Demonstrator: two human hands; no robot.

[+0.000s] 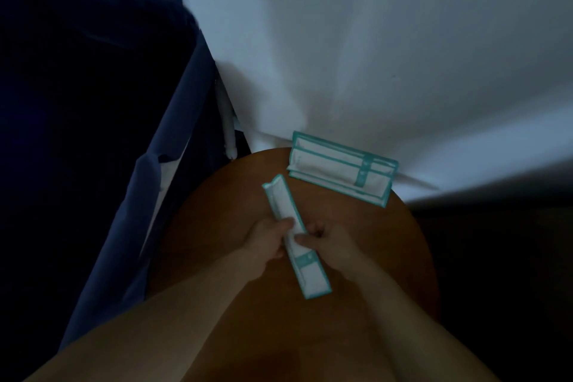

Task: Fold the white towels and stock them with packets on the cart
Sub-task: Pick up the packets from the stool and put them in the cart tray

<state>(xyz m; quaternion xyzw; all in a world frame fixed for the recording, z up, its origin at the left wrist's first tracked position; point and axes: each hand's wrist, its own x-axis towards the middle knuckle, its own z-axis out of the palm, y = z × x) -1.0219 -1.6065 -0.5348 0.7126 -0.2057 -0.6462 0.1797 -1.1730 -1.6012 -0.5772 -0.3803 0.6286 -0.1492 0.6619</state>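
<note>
I hold one long, narrow packet [310, 274] in both hands, just above the round wooden bench [217, 226]. It is white with a teal border and a teal band near the end closest to me, and it lies slanted, its far end pointing up and to the left. My left hand [266, 242] grips it from the left side near its middle, thumb laid along the top and fingers curled under. My right hand [333, 245] pinches it from the right side at almost the same spot, thumb tip on the top face and the other fingers bent in. The two thumbs sit close together across the strip.

Beyond my hands, two more packets [341, 169] of the same kind lie flat at the far edge of the bench, side by side and touching along their long sides, teal bands toward the right. Their right ends reach the rim.

Behind the bench a wide white cloth [372, 56] fills the upper part of the view. To the left hangs dark blue fabric [139, 195]. The light is dim, and the area to the right of the bench is too dark to make out.
</note>
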